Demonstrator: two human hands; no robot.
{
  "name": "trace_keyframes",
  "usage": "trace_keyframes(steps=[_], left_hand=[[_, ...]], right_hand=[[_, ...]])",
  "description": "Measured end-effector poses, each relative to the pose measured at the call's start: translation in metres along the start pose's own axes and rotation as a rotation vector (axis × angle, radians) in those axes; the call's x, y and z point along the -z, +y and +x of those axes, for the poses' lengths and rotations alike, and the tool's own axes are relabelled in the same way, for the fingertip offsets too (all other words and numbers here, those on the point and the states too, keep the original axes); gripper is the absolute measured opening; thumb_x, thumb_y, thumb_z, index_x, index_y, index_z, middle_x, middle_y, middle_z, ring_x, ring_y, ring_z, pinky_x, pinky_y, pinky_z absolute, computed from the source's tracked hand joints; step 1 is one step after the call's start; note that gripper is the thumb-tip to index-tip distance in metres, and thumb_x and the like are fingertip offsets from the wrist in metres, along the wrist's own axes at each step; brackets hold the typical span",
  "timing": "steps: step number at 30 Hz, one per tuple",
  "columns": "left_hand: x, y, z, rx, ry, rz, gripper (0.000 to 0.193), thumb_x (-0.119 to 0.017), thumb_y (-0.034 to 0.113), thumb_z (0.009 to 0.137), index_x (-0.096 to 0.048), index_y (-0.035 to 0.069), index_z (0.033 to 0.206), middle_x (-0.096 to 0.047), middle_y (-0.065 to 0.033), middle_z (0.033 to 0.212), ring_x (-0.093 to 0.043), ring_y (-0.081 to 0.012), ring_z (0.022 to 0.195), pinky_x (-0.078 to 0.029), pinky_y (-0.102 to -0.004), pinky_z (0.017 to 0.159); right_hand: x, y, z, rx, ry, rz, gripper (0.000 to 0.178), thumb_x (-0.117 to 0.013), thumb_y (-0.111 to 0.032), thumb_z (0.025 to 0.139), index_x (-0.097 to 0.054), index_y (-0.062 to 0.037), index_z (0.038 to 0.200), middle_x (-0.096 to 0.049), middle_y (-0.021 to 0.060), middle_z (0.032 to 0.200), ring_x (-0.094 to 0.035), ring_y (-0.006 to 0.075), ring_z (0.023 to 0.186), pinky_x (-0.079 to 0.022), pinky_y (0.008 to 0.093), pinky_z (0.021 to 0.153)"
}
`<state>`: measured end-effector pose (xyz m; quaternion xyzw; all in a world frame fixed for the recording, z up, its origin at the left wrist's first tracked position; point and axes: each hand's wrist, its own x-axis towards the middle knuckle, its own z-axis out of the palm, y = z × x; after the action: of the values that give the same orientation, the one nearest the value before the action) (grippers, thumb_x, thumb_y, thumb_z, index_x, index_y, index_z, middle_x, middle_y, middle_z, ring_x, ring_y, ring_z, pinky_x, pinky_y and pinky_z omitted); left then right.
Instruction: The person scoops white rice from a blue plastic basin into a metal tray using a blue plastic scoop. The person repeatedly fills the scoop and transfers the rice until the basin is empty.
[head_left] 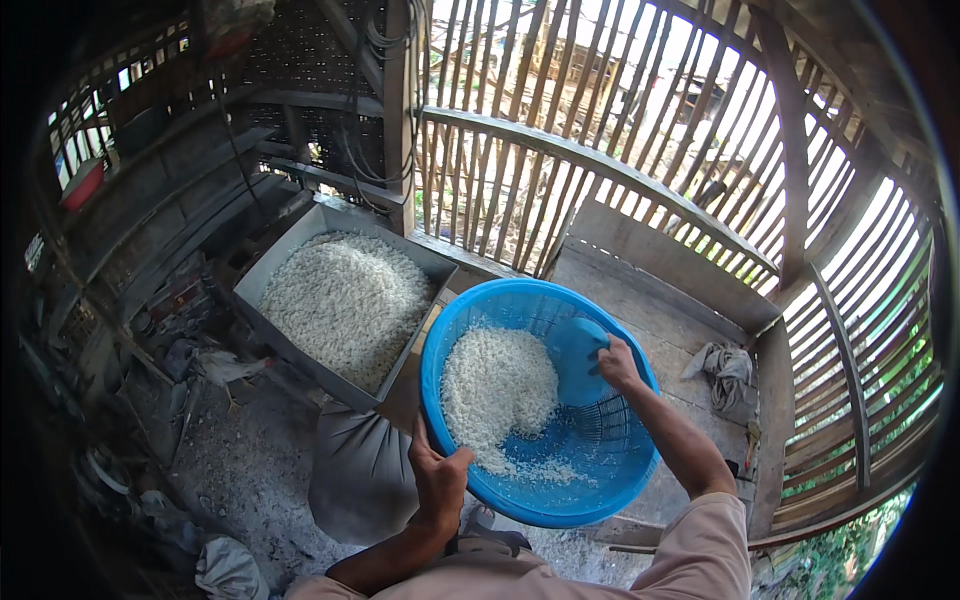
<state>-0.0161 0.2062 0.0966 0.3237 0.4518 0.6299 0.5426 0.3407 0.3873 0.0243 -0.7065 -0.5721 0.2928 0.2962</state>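
Observation:
A round blue plastic basket (610, 490) sits in front of me, tilted, with a heap of white rice (497, 385) in its left half. My left hand (438, 478) grips the basket's near rim at the lower left. My right hand (617, 362) holds a blue plastic scoop (578, 358) inside the basket, its edge against the rice heap. To the left stands a square grey metal bin (262, 275) filled with more white rice (345, 300).
A grey sack (362, 475) lies under the basket's left side. Bamboo slat walls and a wooden rail (600, 165) close off the back and right. A crumpled cloth (728, 368) lies on the plank floor at right. Clutter and rags cover the dusty ground at left.

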Motion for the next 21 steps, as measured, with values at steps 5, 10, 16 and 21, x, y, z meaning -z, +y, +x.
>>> trace_keyframes(steps=[5, 10, 16, 21], left_hand=[[-0.016, 0.002, 0.009, -0.073, -0.051, 0.096, 0.073, -0.056, -0.008, 0.073, -0.044, -0.006, 0.145, -0.062, -0.0184, 0.124, -0.066, -0.0212, 0.108, -0.051, -0.0307, 0.094], [-0.015, 0.005, 0.007, -0.157, -0.045, 0.111, 0.076, -0.056, -0.008, 0.073, -0.042, -0.004, 0.147, -0.063, -0.0165, 0.125, -0.066, -0.0208, 0.107, -0.052, -0.0295, 0.09], [0.014, -0.004, 0.01, -0.067, 0.029, 0.191, 0.072, -0.058, -0.003, 0.073, -0.048, -0.003, 0.145, -0.066, -0.0106, 0.108, -0.061, -0.0145, 0.079, -0.051, -0.0279, 0.073], [0.036, -0.027, 0.03, -0.051, 0.115, 0.291, 0.076, -0.066, 0.007, 0.082, -0.042, -0.004, 0.153, -0.069, -0.012, 0.111, -0.065, -0.0164, 0.089, -0.052, -0.0289, 0.084]], right_hand=[[-0.09, 0.011, 0.017, -0.072, -0.26, 0.369, 0.028, -0.051, -0.003, 0.088, -0.073, 0.0018, 0.105, -0.074, 0.01, 0.09, -0.072, 0.0199, 0.088, -0.058, 0.0377, 0.076], [-0.132, -0.027, -0.022, -0.32, -0.442, 0.939, 0.021, -0.057, -0.008, 0.096, -0.068, 0.0001, 0.112, -0.07, 0.0097, 0.099, -0.071, 0.0239, 0.086, -0.06, 0.0427, 0.076], [-0.077, -0.058, -0.046, -0.381, -0.387, 0.694, 0.021, -0.061, -0.006, 0.095, -0.066, 0.0025, 0.113, -0.07, 0.0138, 0.105, -0.073, 0.0285, 0.093, -0.062, 0.0505, 0.076], [-0.042, -0.063, -0.073, -0.379, -0.337, 0.818, 0.024, -0.058, -0.005, 0.096, -0.068, 0.0034, 0.117, -0.071, 0.0121, 0.104, -0.074, 0.0278, 0.087, -0.062, 0.0471, 0.075]])
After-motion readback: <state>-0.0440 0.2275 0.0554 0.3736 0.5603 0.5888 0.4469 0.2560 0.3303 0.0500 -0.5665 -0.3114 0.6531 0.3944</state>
